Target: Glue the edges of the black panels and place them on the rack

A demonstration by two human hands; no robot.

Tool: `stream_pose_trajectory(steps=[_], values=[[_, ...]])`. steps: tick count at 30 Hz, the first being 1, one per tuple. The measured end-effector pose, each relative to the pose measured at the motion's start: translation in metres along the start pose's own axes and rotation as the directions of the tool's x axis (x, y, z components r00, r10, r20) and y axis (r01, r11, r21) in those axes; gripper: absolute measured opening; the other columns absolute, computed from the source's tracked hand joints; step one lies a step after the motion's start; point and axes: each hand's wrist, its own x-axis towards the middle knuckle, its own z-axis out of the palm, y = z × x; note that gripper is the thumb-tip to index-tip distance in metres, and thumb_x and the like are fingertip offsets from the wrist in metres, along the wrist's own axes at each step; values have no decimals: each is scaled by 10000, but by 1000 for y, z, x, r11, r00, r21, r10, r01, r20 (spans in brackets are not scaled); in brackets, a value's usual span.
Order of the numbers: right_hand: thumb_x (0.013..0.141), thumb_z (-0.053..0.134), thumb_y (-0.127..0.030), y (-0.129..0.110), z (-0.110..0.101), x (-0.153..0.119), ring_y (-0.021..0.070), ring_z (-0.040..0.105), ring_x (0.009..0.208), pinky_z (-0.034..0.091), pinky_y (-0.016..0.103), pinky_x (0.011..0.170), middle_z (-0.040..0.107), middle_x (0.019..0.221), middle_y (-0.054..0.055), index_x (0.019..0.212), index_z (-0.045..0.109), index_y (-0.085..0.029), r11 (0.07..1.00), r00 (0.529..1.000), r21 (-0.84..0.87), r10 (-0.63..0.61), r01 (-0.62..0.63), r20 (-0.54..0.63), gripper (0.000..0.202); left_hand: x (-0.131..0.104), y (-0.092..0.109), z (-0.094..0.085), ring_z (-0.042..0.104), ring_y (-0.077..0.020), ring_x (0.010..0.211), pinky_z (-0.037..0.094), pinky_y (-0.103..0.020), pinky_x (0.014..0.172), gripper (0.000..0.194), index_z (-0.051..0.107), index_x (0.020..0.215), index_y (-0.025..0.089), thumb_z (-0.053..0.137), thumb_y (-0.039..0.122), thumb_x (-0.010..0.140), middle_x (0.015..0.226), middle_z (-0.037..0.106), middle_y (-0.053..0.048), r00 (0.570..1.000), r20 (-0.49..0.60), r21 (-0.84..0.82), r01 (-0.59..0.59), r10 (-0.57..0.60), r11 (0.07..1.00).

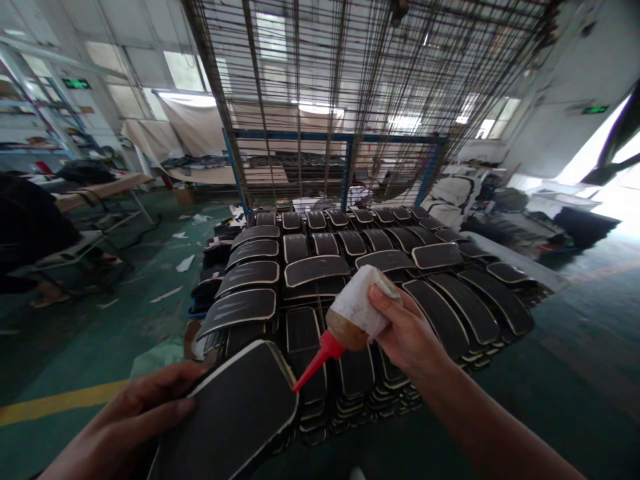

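Note:
My left hand (145, 413) grips the left edge of a large black panel (235, 413) with rounded corners, its thumb on top. A pale line runs along parts of the panel's edge. My right hand (405, 327) is closed round a squeeze bottle (357, 307) wrapped in white material, tilted down to the left. The tip of its red nozzle (323, 360) meets the panel's right edge. Beyond and to the right, many black curved panels (317, 268) with pale rims lie in rows and stacks.
A wire rack (320, 87) with a blue frame rises behind the panels. At the far left a person in dark clothes (30, 227) sits near a table (105, 190). Scraps (185, 263) lie on the green floor. White bundles (453, 193) stand at the right.

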Motion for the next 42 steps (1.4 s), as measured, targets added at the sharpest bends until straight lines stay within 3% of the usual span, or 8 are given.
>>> stream_pose_trajectory(steps=[3,7,12,16,19,24,30,42], values=[[656,942,-362,3,0,-2,129,565,636,518,185,572,628,719,14,859,770,-184,999,997,37,9,-6,-78,321,0,-3,-2,723,-249,666,601,-298,575,302,762,837,249,893,296,569,782,786,-3,999,24,96,-50,47,994],[633,950,-378,9,0,-4,141,574,614,540,210,548,638,719,15,860,761,-179,997,986,74,20,-7,-168,356,1,-11,0,722,-229,634,597,-293,558,356,734,858,264,910,293,550,771,785,22,1000,22,31,-21,20,999],[685,917,-394,17,-1,-1,153,559,575,501,225,452,619,708,9,856,729,-181,996,980,84,-14,31,-196,331,-2,-16,15,727,-208,642,596,-262,556,332,732,831,246,916,215,556,726,774,40,1000,-21,-70,5,-6,998],[736,878,-398,20,0,3,156,546,572,446,219,397,604,720,9,851,700,-187,995,970,49,-78,91,-230,299,-5,-19,27,749,-243,674,620,-305,584,329,718,846,246,897,160,583,751,781,11,999,-26,-119,18,-21,993],[743,871,-401,20,0,4,146,545,581,500,227,464,595,720,3,840,692,-188,992,960,8,-122,128,-252,295,-6,-22,30,764,-285,746,629,-348,604,365,707,910,260,882,146,611,831,795,-17,999,5,-141,36,-36,989],[748,871,-390,22,1,2,126,529,570,531,220,533,572,693,-13,832,699,-195,991,964,-6,-134,136,-231,273,-9,-22,34,765,-319,814,641,-432,682,393,669,1013,265,852,179,677,911,798,-35,997,56,-146,58,-50,988],[767,861,-375,22,6,-6,129,532,585,545,239,594,599,728,-6,870,714,-205,990,971,-36,-144,140,-193,247,-14,-15,41,770,-280,767,634,-345,631,457,660,1035,246,868,139,642,941,801,-45,998,37,-176,59,-54,983],[754,874,-360,21,13,-23,149,566,705,518,202,613,631,802,8,943,748,-245,987,985,-97,-140,131,-103,255,-10,-8,44,772,-321,763,645,-387,613,423,627,1030,216,837,142,670,865,783,-80,998,34,-181,64,-59,981]])
